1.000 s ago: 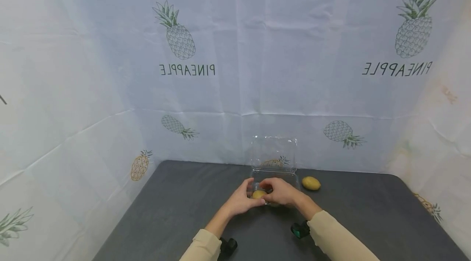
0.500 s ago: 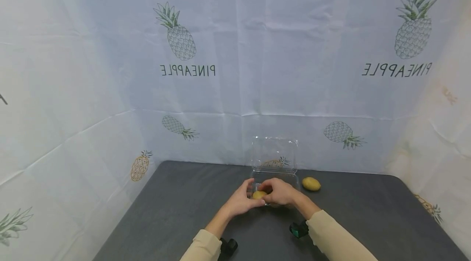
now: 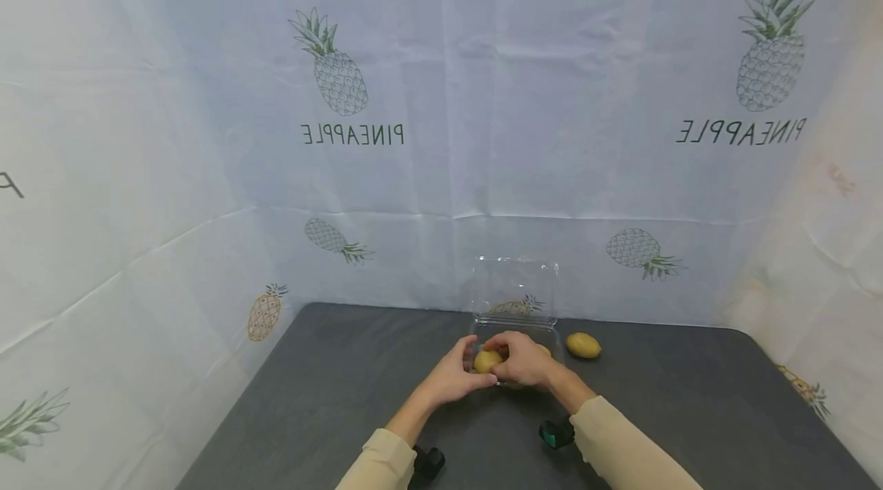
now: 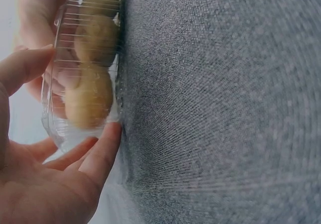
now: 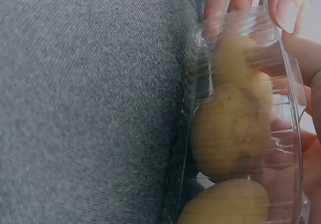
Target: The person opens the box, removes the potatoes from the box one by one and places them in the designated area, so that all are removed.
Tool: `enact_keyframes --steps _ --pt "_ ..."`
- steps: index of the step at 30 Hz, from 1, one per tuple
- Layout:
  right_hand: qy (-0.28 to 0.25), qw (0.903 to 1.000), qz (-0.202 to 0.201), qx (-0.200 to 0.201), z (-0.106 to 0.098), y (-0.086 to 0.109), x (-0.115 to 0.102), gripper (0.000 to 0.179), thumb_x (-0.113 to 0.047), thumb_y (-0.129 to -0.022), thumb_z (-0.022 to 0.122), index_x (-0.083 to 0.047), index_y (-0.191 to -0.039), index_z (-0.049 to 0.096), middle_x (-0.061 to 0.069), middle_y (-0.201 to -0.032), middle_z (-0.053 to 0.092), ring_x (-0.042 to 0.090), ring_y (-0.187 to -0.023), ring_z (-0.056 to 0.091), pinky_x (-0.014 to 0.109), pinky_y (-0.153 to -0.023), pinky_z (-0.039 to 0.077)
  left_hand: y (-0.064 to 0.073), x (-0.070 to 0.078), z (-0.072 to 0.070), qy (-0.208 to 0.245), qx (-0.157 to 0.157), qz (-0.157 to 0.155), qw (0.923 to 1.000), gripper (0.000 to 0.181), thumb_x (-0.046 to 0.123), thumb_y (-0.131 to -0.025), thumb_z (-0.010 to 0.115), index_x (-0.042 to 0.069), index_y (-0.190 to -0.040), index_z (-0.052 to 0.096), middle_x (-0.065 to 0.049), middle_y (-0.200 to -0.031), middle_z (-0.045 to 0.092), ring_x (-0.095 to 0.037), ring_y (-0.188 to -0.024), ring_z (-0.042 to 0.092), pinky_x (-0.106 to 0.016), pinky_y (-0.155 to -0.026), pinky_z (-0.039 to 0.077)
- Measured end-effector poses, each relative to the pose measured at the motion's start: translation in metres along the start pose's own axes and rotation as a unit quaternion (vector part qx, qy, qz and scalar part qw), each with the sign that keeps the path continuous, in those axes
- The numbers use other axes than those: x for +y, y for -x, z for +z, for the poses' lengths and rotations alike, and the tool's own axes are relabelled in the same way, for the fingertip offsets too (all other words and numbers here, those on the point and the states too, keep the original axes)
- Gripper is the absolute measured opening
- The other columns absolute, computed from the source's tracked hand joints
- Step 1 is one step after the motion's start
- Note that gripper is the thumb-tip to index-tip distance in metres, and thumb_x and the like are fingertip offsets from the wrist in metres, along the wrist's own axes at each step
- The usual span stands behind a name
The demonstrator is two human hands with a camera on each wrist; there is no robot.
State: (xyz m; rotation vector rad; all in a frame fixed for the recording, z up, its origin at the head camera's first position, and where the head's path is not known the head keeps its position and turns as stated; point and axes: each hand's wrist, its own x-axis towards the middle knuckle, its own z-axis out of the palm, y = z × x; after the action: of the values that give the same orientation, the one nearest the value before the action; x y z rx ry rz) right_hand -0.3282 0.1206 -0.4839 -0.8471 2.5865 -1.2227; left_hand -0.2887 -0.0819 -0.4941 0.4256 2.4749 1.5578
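A clear plastic clamshell box (image 3: 556,338) stands at the table's far side with its lid (image 3: 513,279) up. My left hand (image 3: 448,376) holds the box's left end, thumb at the rim and fingers along the outer wall, as the left wrist view shows. Inside that end, my right hand (image 3: 527,361) grips a yellowish potato (image 3: 487,361) between thumb and fingers. Several potatoes lie in the box; one spotted potato (image 5: 230,131) shows through the wall in the right wrist view. Part of another potato (image 3: 544,350) peeks out behind my right hand.
One loose potato (image 3: 583,345) lies on the dark grey table (image 3: 345,398), just right of the box. A pale cloth backdrop (image 3: 455,91) with printed pineapples rises behind the table and at both sides. Black wrist devices (image 3: 556,434) sit under my forearms.
The gripped potato has risen slightly and shows more of itself. My right hand has shifted a little left and up, uncovering a potato behind it. My left hand stays in place.
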Motion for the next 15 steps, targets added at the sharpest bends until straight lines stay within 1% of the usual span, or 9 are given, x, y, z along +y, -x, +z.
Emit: enact_keyframes --steps 5,10,15 --pt "0.015 0.9988 0.011 0.045 -0.003 0.002 -0.001 0.04 -0.007 -0.079 0.075 -0.004 -0.119 0.071 0.007 -0.112 0.063 0.024 -0.101 0.063 0.045 -0.085 0.055 0.0 0.001 0.001 -0.011 0.004 -0.004 0.9999 0.088 0.028 -0.088 0.081 0.001 -0.156 0.032 -0.026 -0.145 0.047 -0.039 -0.126 0.056 -0.053 -0.094 0.053" --pt "0.013 0.9979 0.019 0.06 -0.011 0.006 -0.005 0.041 -0.006 -0.081 0.077 -0.006 -0.121 0.07 0.004 -0.114 0.061 0.024 -0.104 0.06 0.046 -0.087 0.053 0.001 0.003 0.0 -0.024 0.007 -0.006 0.9997 0.088 0.028 -0.087 0.08 0.001 -0.156 0.033 -0.025 -0.145 0.048 -0.041 -0.126 0.055 -0.055 -0.094 0.052" --pt "0.013 0.9975 0.003 0.069 -0.02 0.013 -0.008 0.04 -0.008 -0.083 0.077 -0.007 -0.122 0.07 0.004 -0.112 0.061 0.026 -0.103 0.06 0.045 -0.085 0.054 0.0 0.003 0.0 -0.025 0.01 -0.012 0.9996 0.087 0.027 -0.086 0.081 0.003 -0.155 0.034 -0.025 -0.145 0.048 -0.042 -0.127 0.055 -0.057 -0.094 0.051"
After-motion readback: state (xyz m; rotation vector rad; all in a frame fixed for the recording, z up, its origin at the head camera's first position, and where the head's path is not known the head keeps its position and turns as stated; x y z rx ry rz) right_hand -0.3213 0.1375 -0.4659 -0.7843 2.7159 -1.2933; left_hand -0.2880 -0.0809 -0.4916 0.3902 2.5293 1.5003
